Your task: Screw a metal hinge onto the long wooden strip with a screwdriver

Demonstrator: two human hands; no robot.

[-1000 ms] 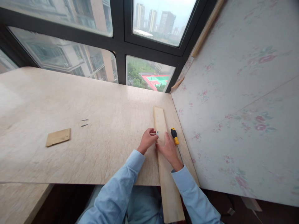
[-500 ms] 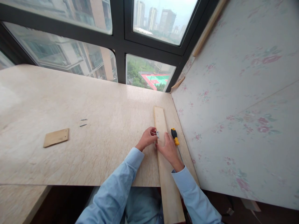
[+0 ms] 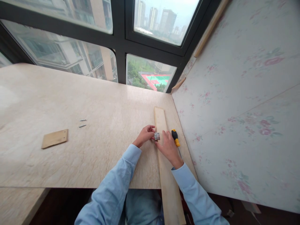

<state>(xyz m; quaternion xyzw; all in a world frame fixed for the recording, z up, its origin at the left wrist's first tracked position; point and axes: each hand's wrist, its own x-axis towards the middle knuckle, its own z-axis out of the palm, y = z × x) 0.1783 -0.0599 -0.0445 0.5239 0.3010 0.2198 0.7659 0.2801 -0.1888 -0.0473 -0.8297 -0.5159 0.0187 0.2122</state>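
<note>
A small metal hinge (image 3: 157, 136), its two leaves spread, sits at the left edge of a long pale wooden board (image 3: 161, 117). My left hand (image 3: 145, 136) is closed at the hinge's left leaf, thumb and fingers against it. From the other side, my right hand (image 3: 170, 148) rests on the board with fingers spread and its thumb near the hinge's lower edge. A screwdriver (image 3: 175, 137) with a black and yellow handle lies right of the board, its shaft partly hidden by my right hand.
Two screws (image 3: 82, 123) lie left on the marble-look counter (image 3: 105, 106), beside a small wooden piece (image 3: 55, 138) with holes. The board overhangs the counter's front edge. A floral-papered wall (image 3: 225, 125) rises at right, and windows (image 3: 151, 72) stand behind.
The hinge now shows two leaves side by side, where one showed before. My left hand has shifted slightly left, and my right fingers have moved a little toward the hinge.
</note>
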